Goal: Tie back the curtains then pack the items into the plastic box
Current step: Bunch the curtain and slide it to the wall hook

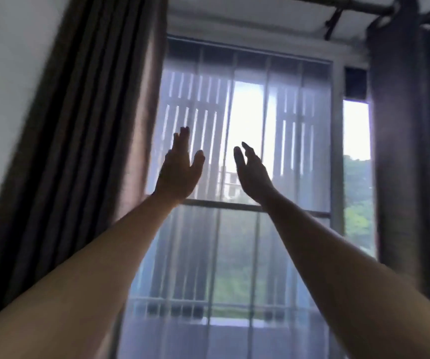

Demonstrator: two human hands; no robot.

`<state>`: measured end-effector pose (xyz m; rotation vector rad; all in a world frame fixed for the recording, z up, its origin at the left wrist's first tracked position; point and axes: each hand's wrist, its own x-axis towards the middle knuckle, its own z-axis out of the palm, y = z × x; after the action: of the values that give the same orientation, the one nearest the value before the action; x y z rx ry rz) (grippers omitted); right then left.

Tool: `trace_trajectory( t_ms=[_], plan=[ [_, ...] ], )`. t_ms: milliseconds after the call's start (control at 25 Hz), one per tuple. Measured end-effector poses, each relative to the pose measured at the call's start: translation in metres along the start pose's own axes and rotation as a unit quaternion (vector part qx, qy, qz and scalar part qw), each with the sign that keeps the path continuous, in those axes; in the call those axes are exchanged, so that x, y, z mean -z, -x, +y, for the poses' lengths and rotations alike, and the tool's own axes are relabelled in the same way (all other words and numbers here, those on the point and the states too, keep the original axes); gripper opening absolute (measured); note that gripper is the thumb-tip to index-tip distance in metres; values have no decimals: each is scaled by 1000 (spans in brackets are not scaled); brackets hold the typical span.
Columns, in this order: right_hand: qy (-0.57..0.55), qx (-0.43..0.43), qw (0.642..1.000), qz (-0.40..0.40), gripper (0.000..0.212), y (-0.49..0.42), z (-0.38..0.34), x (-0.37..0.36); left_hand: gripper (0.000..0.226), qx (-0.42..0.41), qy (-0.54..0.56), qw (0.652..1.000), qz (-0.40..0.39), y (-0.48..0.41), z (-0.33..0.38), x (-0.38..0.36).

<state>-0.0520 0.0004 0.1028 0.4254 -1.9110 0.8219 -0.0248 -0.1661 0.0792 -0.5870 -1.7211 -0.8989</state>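
Two dark curtains: left curtain, right curtain, flanking the window, long axes vertical, hanging from the rod. Likely soft, heavyish, pliant; best gathered mid-height around the folds. Left hand and right hand raised, spread wide, empty.

left curtain motion-blurred, right curtain cut by frame edge
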Motion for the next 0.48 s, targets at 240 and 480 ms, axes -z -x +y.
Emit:
trace_trajectory(
  t_ms=[240, 480],
  plan=[
    [154, -59, 986, -38, 60, 97, 144, 124, 60, 2, 44, 997, -63, 48, 94, -164],
    [313, -115, 943, -2, 63, 153, 235, 200, 61, 11, 94, 987, -129, 79, 153, -279]
  ],
)
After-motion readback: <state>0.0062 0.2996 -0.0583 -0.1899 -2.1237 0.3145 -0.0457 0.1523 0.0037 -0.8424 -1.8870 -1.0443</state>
